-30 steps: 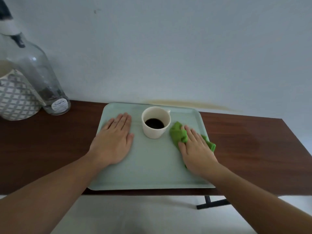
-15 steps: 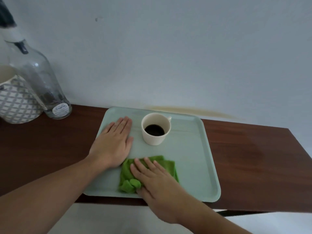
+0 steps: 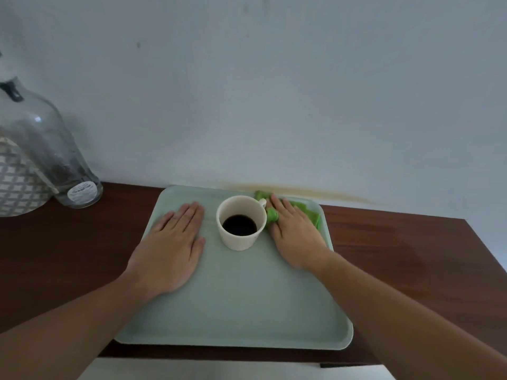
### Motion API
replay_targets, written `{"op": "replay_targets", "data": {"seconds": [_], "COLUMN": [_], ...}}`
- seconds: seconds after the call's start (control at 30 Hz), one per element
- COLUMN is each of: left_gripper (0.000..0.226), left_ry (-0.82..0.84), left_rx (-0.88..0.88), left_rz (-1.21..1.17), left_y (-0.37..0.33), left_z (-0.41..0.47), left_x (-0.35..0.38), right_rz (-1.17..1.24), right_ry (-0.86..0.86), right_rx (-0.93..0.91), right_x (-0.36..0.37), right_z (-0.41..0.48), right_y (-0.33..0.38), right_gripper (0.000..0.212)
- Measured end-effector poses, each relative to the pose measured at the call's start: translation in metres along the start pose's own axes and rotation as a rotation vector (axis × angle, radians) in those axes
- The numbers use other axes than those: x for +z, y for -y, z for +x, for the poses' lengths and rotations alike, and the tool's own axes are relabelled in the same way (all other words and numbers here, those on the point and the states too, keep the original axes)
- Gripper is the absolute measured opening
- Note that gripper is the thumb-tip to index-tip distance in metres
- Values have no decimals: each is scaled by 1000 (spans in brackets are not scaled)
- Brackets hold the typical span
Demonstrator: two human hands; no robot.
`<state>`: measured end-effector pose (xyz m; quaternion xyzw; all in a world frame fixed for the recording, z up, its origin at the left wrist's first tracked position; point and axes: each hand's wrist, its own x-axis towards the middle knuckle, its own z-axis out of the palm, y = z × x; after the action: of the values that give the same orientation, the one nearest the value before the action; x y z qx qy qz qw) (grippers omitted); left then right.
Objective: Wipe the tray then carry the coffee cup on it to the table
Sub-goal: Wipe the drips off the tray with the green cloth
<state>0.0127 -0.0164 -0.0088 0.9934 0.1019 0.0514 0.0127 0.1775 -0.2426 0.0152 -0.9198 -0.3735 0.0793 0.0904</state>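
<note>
A pale green tray (image 3: pixel 247 311) lies on a dark wooden table (image 3: pixel 397 256) against the wall. A cream coffee cup (image 3: pixel 241 223) with dark coffee stands upright on the tray's far middle. My left hand (image 3: pixel 170 248) lies flat, fingers together, on the tray's left side, holding nothing. My right hand (image 3: pixel 295 234) presses a crumpled green cloth (image 3: pixel 307 212) onto the tray's far right corner, just right of the cup's handle. Most of the cloth is hidden under the hand.
A clear glass bottle (image 3: pixel 52 157) and a white patterned jar (image 3: pixel 16 182) stand at the table's far left. The tray's near edge overhangs the table's front edge. A yellowish stain runs along the wall behind the tray.
My right hand has swept the cloth from the tray's near left, beside my left hand, round to the far right corner behind the cup. The left hand stays put.
</note>
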Motion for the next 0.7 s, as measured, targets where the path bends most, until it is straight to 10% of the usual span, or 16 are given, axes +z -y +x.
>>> {"op": "replay_targets", "data": {"seconds": [0.27, 0.43, 0.7], "left_gripper": [68, 70, 69], "left_ry": [6, 15, 23], "left_rx": [-33, -31, -6], "left_rz": [-2, 5, 22], "left_y": [-3, -1, 0], "left_z": [1, 3, 1], "left_x": [-2, -2, -2], "right_rz": [-82, -113, -11], "right_ry": [-85, -48, 17], "right_rx": [232, 54, 105], "right_x": [3, 27, 9], "right_z": [-65, -130, -59], "right_y": [-3, 59, 24], "right_gripper": [67, 62, 61]}}
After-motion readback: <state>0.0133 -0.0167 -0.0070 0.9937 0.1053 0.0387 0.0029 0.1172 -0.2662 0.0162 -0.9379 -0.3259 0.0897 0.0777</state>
